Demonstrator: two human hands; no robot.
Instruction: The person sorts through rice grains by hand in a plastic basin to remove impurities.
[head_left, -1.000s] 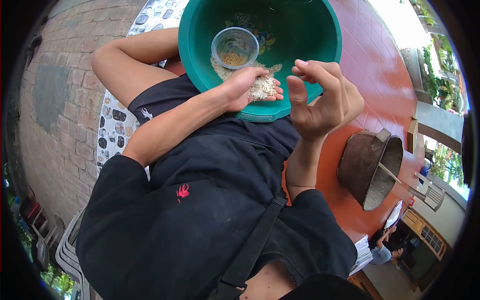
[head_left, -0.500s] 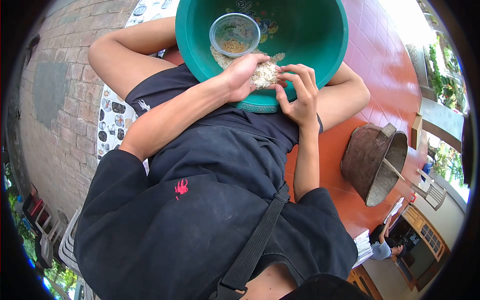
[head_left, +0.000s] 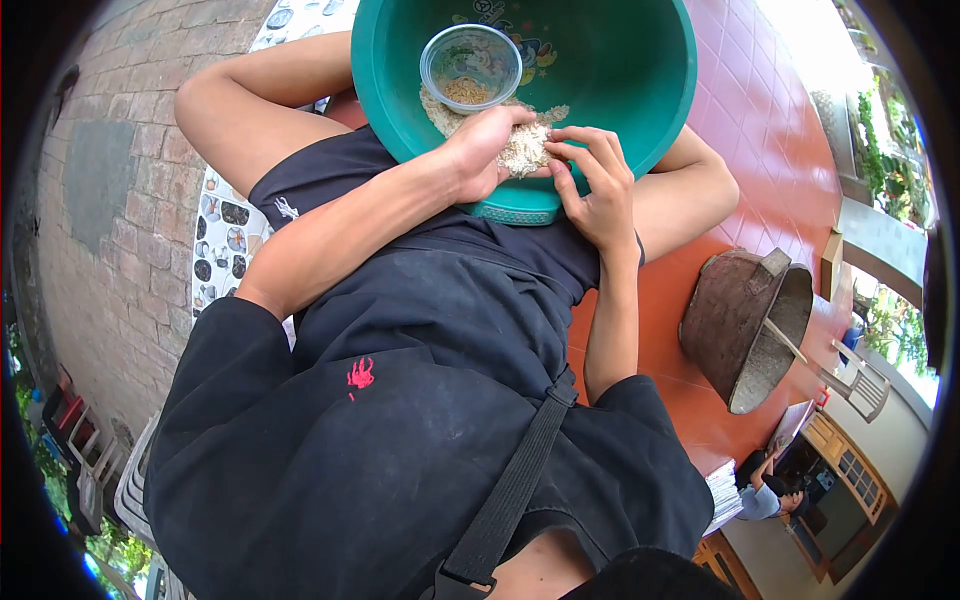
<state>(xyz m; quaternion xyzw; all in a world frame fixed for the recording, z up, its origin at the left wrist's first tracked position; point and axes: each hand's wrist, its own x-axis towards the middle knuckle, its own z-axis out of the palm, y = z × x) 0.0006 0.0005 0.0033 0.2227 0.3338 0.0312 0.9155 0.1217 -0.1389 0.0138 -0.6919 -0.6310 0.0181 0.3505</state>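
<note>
My left hand (head_left: 481,152) is cupped palm up over the near side of a green basin (head_left: 625,85), holding a heap of pale grains (head_left: 524,154). At the heap's right edge, my right hand (head_left: 598,190) has its thumb and fingertips drawn together; anything between them is too small to make out. A clear plastic cup (head_left: 471,62) with brownish grains inside rests in the basin, just beyond my left hand. More pale grains lie around the cup's near side, partly hidden by my left hand.
The basin sits between my bent legs. To the right, a brown, worn container (head_left: 735,320) with a stick in it lies tilted on the red tiled floor (head_left: 640,345). Farther off at lower right are a person (head_left: 768,495) and a white chair (head_left: 862,385). Brick paving (head_left: 150,250) extends left.
My right hand's thumb has moved up and its fingertips have drawn closer together at the grains. My left hand and the cup have hardly moved.
</note>
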